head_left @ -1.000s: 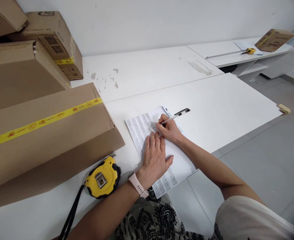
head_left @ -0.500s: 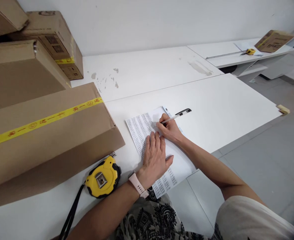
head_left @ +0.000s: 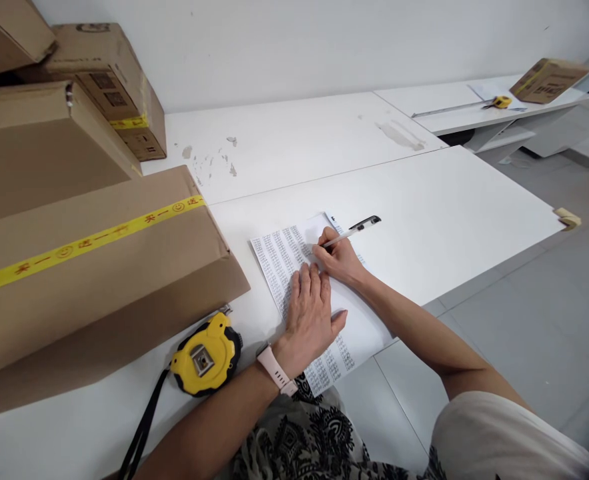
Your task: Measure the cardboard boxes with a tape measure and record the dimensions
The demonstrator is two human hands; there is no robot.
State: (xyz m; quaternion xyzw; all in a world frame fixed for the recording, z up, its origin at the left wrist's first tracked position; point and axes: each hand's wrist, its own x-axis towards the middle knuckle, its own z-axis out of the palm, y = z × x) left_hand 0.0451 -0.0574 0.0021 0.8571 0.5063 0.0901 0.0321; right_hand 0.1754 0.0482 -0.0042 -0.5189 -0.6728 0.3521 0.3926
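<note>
A printed sheet of paper (head_left: 277,260), filled with small rows of text, lies on the white table (head_left: 424,213) near its front edge. My left hand (head_left: 311,317) rests flat on the sheet, fingers stretched out, a pale pink watch on the wrist. My right hand (head_left: 339,259) is closed on a white pen with a black cap (head_left: 357,229), its tip touching the paper just beyond my left fingertips.
A yellow tape measure (head_left: 205,357) with a black strap lies left of my left wrist. Several cardboard boxes, the nearest (head_left: 99,267) taped in yellow, fill the table's left side. A far table holds another box (head_left: 548,80) and a tape measure (head_left: 501,102).
</note>
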